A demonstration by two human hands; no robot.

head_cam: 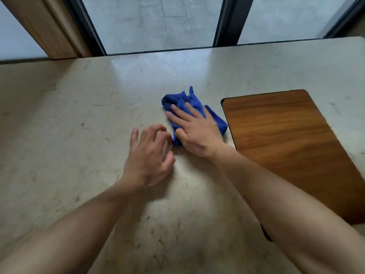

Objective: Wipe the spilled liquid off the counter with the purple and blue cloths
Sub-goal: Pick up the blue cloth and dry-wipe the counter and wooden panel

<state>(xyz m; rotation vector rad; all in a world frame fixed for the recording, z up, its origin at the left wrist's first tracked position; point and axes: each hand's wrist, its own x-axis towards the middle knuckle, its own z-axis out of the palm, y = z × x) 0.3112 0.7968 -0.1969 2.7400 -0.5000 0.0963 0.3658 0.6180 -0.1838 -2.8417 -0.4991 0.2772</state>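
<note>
Pale stone counter (79, 115) under a window, dark window frames along its far edge, and a wooden board (286, 139) lying toward the right edge. The blue cloth (183, 99) sits bunched near the middle of the counter, just left of the board's near-left side. Right hand (197, 133) is flat on top of it, fingers spread and pressing down, not gripping, thumb tucked against the cloth's near end. The cloth's long axis runs diagonally, from the near end by the thumb up toward the far edge, with a second fold trailing right toward the board. Left hand (150, 153) hovers just beside it on the bare counter, fingers loosely curled and holding nothing, fingertips almost touching the cloth's near corner. So the right hand owns the cloth; the left is the spare. No purple cloth in view, and I can't make out any wet patch on the stone. Likely a wiping stroke, sweeping left over open counter.
</note>
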